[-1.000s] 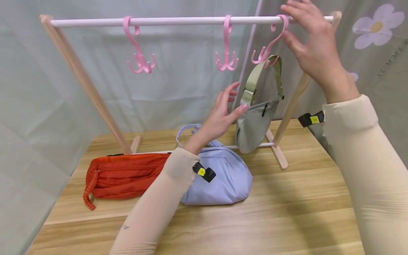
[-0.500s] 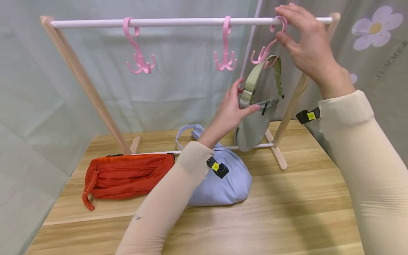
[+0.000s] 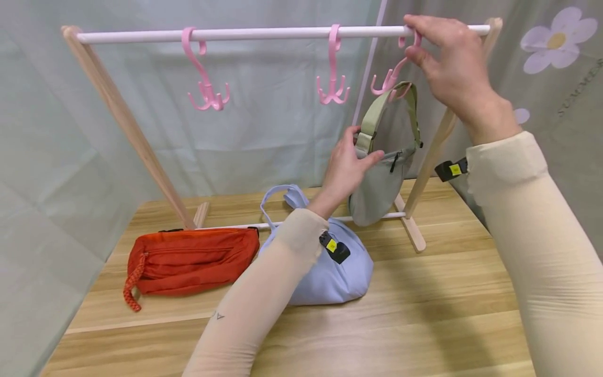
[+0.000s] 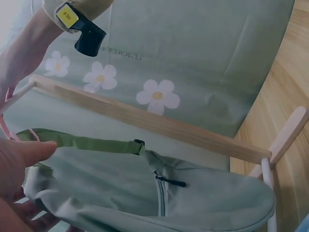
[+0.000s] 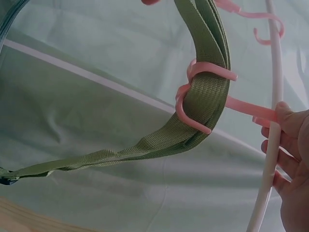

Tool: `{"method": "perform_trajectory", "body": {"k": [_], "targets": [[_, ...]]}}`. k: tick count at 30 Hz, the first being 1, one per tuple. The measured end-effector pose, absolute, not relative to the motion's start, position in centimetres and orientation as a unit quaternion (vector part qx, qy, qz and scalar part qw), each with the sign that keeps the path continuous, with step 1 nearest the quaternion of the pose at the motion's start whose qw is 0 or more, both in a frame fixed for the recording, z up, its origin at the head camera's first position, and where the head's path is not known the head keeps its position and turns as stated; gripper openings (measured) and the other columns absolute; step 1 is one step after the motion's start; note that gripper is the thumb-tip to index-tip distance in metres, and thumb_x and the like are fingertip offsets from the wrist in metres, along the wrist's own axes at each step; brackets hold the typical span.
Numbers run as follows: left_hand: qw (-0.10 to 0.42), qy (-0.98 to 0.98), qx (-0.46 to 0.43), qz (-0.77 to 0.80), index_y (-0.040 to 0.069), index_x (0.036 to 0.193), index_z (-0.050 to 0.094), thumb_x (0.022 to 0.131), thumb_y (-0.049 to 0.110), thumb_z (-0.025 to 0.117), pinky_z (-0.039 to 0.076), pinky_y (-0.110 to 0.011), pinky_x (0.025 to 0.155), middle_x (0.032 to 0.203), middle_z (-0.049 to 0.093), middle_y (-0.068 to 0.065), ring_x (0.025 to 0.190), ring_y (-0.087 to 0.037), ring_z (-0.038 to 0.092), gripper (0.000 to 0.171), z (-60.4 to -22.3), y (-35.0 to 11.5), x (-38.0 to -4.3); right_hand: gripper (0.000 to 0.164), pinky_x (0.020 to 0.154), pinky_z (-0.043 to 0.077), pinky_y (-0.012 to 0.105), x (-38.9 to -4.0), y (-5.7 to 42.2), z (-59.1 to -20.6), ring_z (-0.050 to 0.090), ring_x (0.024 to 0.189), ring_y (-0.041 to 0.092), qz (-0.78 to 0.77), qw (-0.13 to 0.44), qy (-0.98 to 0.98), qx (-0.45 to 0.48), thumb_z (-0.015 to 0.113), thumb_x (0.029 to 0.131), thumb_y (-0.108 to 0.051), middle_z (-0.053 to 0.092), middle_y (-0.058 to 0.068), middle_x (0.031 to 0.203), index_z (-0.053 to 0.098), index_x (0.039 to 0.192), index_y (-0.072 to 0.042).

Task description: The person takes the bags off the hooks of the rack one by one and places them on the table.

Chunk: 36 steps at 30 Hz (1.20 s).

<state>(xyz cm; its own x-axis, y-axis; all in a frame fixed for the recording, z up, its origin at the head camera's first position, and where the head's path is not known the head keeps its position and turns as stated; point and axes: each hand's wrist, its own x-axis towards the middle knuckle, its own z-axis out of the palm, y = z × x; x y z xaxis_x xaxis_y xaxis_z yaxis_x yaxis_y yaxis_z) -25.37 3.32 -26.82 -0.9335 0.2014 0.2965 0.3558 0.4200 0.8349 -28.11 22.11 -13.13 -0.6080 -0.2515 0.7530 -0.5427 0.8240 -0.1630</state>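
Note:
A grey sling bag (image 3: 377, 191) with a green strap (image 5: 207, 96) hangs from a pink four-pronged hook (image 3: 390, 79) near the right end of the white rail (image 3: 259, 34). My right hand (image 3: 457, 65) holds the top of that hook at the rail, thumb in front and fingers behind in the right wrist view. My left hand (image 3: 346, 167) grips the bag's left upper corner, below the strap buckle. Its thumb (image 4: 36, 152) lies over the fabric in the left wrist view, with the fingers on the other side partly hidden.
Two more pink hooks, one at left (image 3: 202, 73) and one near the middle (image 3: 333, 68), hang on the rail. A red bag (image 3: 193, 262) and a light blue bag (image 3: 344, 277) lie on the wooden table (image 3: 386, 335). Wooden posts (image 3: 120, 115) support the rail.
My left hand has moved right onto the corner of the grey sling bag and taken hold of it. My right hand has shifted slightly left and down, closing on the hook's top.

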Motion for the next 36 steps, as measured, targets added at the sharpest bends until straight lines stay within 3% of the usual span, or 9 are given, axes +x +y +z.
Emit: {"method": "perform_trajectory", "body": {"k": [7,13,20,24,30,36], "targets": [[0.137,-0.849,-0.174,-0.481,0.008,0.137,0.057,0.107,0.036,0.061,0.049,-0.039,0.099,0.128,0.061,-0.009,0.118,-0.023,0.059,0.041,-27.0,2.1,-25.6,0.044,0.118,0.035,0.028,-28.4,21.5,-13.2,0.057,0.136,0.021,0.198,0.384,-0.876,0.214,0.070,0.100,-0.018,0.064,0.005,0.141,0.064,0.143,-0.012],[0.160,-0.845,-0.189,-0.473,0.007,0.120,0.062,0.108,0.034,0.059,0.048,-0.035,0.092,0.111,0.065,-0.009,0.104,-0.022,0.060,0.030,-25.5,1.1,-25.1,0.044,0.117,0.035,0.025,-28.5,21.3,-13.0,0.057,0.136,0.017,0.205,0.379,-0.881,0.198,0.072,0.098,-0.018,0.065,0.003,0.140,0.066,0.141,-0.013],[0.124,-0.819,-0.200,-0.524,0.013,0.118,0.055,0.110,0.036,0.055,0.048,-0.027,0.073,0.099,0.070,-0.001,0.092,-0.009,0.068,0.025,-22.4,1.6,-24.6,0.044,0.118,0.035,0.026,-28.5,21.2,-13.0,0.056,0.137,0.017,0.209,0.378,-0.883,0.184,0.072,0.098,-0.019,0.064,0.001,0.141,0.066,0.140,-0.014],[0.122,-0.814,-0.218,-0.524,0.012,0.122,0.053,0.110,0.034,0.053,0.047,-0.025,0.073,0.100,0.068,-0.001,0.092,-0.010,0.066,0.025,-20.9,2.1,-24.8,0.043,0.117,0.036,0.025,-28.7,21.1,-13.1,0.056,0.136,0.016,0.215,0.381,-0.881,0.178,0.073,0.097,-0.019,0.065,0.000,0.140,0.067,0.139,-0.014],[0.162,-0.794,-0.262,-0.524,0.007,0.128,0.052,0.110,0.030,0.054,0.044,-0.023,0.070,0.093,0.063,-0.002,0.079,-0.015,0.056,0.028,-19.5,2.5,-24.9,0.041,0.116,0.038,0.025,-28.8,21.0,-13.2,0.059,0.134,0.016,0.218,0.389,-0.877,0.179,0.075,0.096,-0.020,0.067,0.001,0.137,0.069,0.136,-0.013],[0.176,-0.747,-0.292,-0.571,0.003,0.129,0.053,0.109,0.023,0.057,0.048,-0.017,0.081,0.102,0.071,-0.006,0.090,-0.010,0.066,0.028,-18.4,2.7,-24.5,0.040,0.114,0.040,0.025,-28.8,21.0,-13.1,0.060,0.133,0.016,0.216,0.394,-0.876,0.174,0.075,0.096,-0.022,0.067,0.000,0.137,0.070,0.135,-0.014]]}}
